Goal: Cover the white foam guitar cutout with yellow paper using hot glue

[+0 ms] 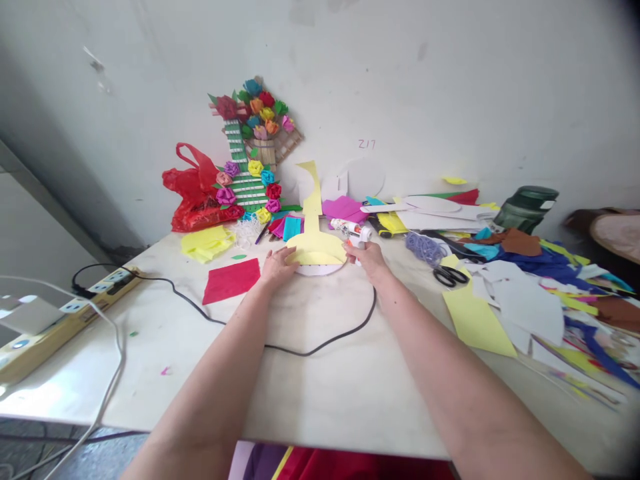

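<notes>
you are holding both arms (225,363) outstretched, your left hand (279,268) resting palm-down and your right hand (370,260) gripping.

On my remote feed I log: bright, diffuse light; glare on the counter's (65,381) left end; soft, faint shadows; wide-angle stretching toward the edges; paper scraps (530,303) smeared at far right; dark vignetting, upper-right corner.

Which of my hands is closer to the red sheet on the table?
Left. The left hand is just right of the red sheet, at the yellow cutout; the right hand is farther right, by the glue gun.
</notes>
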`<state>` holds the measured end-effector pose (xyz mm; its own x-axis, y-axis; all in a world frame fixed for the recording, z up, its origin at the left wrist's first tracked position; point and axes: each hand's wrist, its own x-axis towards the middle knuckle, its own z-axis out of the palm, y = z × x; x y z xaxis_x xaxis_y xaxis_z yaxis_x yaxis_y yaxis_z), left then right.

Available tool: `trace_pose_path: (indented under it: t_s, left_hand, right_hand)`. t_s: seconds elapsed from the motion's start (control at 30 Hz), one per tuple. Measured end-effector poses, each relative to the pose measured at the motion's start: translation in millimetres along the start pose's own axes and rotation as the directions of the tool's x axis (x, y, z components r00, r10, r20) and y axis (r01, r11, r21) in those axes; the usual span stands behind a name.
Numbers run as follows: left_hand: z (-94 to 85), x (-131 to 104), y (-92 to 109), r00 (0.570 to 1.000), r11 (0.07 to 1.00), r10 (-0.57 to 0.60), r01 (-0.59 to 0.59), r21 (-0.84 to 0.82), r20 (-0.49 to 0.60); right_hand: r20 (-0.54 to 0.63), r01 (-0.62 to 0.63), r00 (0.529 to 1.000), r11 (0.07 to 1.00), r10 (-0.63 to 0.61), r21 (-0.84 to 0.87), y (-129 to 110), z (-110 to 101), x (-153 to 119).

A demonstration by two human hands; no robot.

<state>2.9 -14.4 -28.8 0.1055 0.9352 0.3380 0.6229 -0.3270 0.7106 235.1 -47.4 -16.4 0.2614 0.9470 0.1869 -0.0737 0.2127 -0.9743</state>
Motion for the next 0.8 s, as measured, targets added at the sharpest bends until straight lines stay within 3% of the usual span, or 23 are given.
trace_pose_path:
  t_s: [0.13,0.37,0.57,0.8]
  left_hand:
    - [-2.2,-1,-2,1.0,1.0,-0.016,0.015,0.022,0.02]
    - [-12.8,-1,-3,0.981,0.957,0.023,-0.078,0.281,0.192]
    - [-15.2,3,-10,0.962,0.955,0.089,-0.156,0.254,0.258]
    - [-13.8,6,-18,0.959,0.947,0.141,-0.204,0.25,0.247]
  right_hand:
    - [0.2,0.003,0.98,0.996,0.014,-0.089,-10,-2,4]
    - [0.495,0.029,0.855,0.939,0.155,-0.344,-31,9,9]
    - [0.577,0.066,0.774,0.872,0.262,-0.485,-54,23,18]
    - [0.579,0.153,0.786,0.839,0.217,-0.522,-75,35,17]
